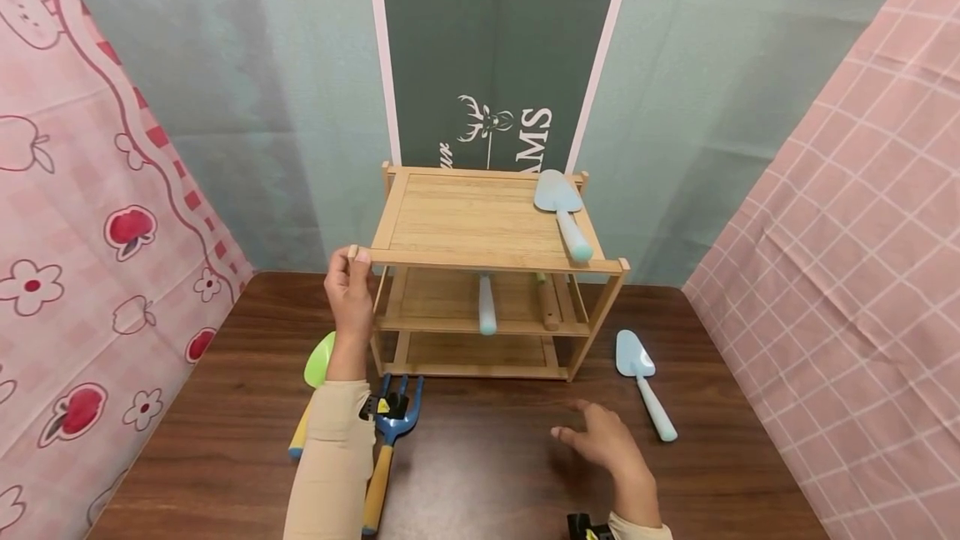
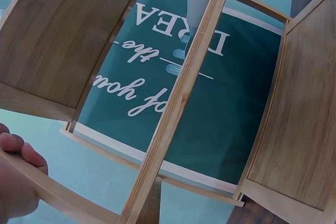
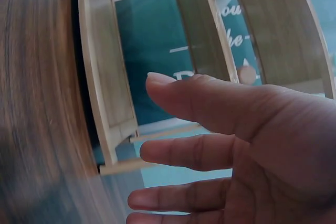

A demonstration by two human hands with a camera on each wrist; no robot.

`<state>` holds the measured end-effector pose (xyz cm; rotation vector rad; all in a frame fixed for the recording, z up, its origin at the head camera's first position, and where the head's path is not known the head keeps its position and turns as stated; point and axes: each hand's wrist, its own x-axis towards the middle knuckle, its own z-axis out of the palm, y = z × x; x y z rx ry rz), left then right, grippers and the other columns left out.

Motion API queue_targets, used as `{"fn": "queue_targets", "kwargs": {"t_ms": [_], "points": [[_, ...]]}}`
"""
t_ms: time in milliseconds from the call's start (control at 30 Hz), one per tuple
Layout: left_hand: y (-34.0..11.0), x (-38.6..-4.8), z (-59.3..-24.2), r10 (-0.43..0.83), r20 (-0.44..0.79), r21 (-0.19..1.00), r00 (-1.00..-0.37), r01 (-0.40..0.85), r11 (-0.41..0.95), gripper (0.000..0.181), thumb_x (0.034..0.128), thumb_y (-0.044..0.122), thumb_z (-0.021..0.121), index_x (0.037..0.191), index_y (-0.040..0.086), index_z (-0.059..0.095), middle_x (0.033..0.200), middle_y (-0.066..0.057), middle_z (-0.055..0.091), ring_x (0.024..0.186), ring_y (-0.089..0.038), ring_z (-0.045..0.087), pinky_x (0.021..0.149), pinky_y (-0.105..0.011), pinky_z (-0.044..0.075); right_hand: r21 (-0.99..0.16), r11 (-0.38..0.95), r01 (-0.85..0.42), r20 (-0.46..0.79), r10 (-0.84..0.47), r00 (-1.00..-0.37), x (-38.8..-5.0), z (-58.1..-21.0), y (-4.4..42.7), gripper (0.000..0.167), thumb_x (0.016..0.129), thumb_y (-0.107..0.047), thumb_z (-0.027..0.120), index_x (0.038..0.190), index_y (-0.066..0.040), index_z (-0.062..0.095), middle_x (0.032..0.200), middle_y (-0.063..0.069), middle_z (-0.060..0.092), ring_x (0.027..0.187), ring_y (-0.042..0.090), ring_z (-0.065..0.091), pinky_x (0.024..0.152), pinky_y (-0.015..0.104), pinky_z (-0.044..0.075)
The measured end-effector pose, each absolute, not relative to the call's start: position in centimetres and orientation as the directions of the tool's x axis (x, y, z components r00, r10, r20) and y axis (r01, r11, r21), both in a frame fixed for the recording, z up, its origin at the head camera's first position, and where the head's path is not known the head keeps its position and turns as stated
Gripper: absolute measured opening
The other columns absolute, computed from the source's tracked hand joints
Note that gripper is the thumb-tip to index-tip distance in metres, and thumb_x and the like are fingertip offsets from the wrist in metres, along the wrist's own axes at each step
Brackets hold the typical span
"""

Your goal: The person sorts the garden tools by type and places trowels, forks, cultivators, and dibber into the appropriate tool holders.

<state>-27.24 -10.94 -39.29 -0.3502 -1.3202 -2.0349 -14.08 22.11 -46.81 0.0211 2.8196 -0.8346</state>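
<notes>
My left hand [image 1: 349, 294] grips the front left corner of a three-tier wooden shelf [image 1: 465, 223], its thumb on the top edge. Over the table, in front of the shelf's right side, my right hand [image 1: 602, 438] holds nothing; its fingers are extended in the right wrist view. A pale blue trowel [image 1: 558, 202] lies on the top tier at the right. The middle tier bears a pale-blue-handled tool [image 1: 487, 307], with blue prongs showing in the left wrist view, and a tool with a brown handle [image 1: 550, 307], its head mostly hidden.
A second pale blue trowel [image 1: 651, 390] lies right of my right hand. Left of the shelf's front, a blue hand fork [image 1: 381, 473] and a green trowel [image 1: 318, 363] are partly covered by my left forearm. Curtains surround the brown table [image 1: 480, 473].
</notes>
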Motion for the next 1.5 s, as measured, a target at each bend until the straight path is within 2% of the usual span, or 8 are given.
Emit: {"fn": "queue_targets", "kwargs": {"t_ms": [433, 733, 933, 1200, 1367, 1500], "points": [[-10.9, -27.3, -39.3, -0.390, 0.544, 0.701, -0.743, 0.658, -0.275, 0.007, 0.0910, 0.004, 0.052, 0.090, 0.009, 0.056, 0.064, 0.002, 0.040, 0.054, -0.011, 0.032, 0.052, -0.021, 0.028, -0.535, 0.827, 0.175, -0.245, 0.046, -0.968, -13.3, -47.8, 25.7, 0.061, 0.082, -0.037, 0.069, 0.120, 0.008, 0.054, 0.116, 0.029, 0.054, 0.109, 0.051, 0.046, 0.084, 0.058, 0.039], [-10.8, -27.3, -39.3, -0.391, 0.548, 0.704, -0.740, 0.660, -0.262, 0.007, 0.0917, 0.005, 0.051, 0.090, 0.011, 0.056, 0.065, 0.002, 0.040, 0.055, -0.008, 0.033, 0.053, -0.024, 0.027, -0.549, 0.814, 0.187, -0.227, 0.071, -0.971, -12.6, -48.4, 28.3, 0.059, 0.083, -0.033, 0.068, 0.120, 0.010, 0.052, 0.115, 0.032, 0.053, 0.107, 0.052, 0.047, 0.083, 0.058, 0.039], [-10.8, -27.3, -39.4, -0.390, 0.549, 0.705, -0.739, 0.660, -0.258, 0.008, 0.0911, 0.004, 0.052, 0.091, 0.011, 0.056, 0.065, 0.003, 0.041, 0.056, -0.008, 0.034, 0.054, -0.023, 0.028, -0.545, 0.810, 0.215, -0.199, 0.124, -0.972, -12.3, -48.9, 29.9, 0.060, 0.085, -0.035, 0.066, 0.121, 0.011, 0.051, 0.119, 0.037, 0.048, 0.111, 0.056, 0.040, 0.085, 0.061, 0.036], [-10.9, -27.1, -39.5, -0.402, 0.549, 0.709, -0.733, 0.663, -0.240, 0.007, 0.0910, 0.005, 0.052, 0.090, 0.010, 0.056, 0.065, 0.003, 0.042, 0.057, -0.008, 0.035, 0.055, -0.023, 0.029, -0.566, 0.787, 0.244, -0.079, 0.243, -0.967, -12.0, -49.8, 31.7, 0.058, 0.087, -0.030, 0.064, 0.125, 0.010, 0.048, 0.122, 0.040, 0.042, 0.110, 0.057, 0.039, 0.087, 0.063, 0.033], [-10.9, -27.2, -39.5, -0.401, 0.545, 0.715, -0.736, 0.658, -0.235, 0.007, 0.0912, 0.006, 0.052, 0.090, 0.010, 0.056, 0.066, 0.003, 0.042, 0.057, -0.009, 0.036, 0.055, -0.024, 0.029, -0.607, 0.754, 0.252, 0.052, 0.354, -0.934, -12.0, -50.9, 32.4, 0.055, 0.083, -0.022, 0.069, 0.123, 0.011, 0.049, 0.120, 0.038, 0.045, 0.109, 0.053, 0.041, 0.088, 0.060, 0.031], [-11.0, -27.4, -39.5, -0.399, 0.548, 0.713, -0.736, 0.660, -0.239, 0.005, 0.0913, 0.007, 0.052, 0.090, 0.010, 0.057, 0.065, 0.003, 0.041, 0.058, -0.009, 0.036, 0.055, -0.022, 0.030, -0.640, 0.724, 0.257, 0.120, 0.425, -0.897, -12.1, -51.9, 32.7, 0.059, 0.079, -0.020, 0.073, 0.123, 0.011, 0.048, 0.118, 0.038, 0.047, 0.107, 0.052, 0.044, 0.087, 0.058, 0.032]]}}
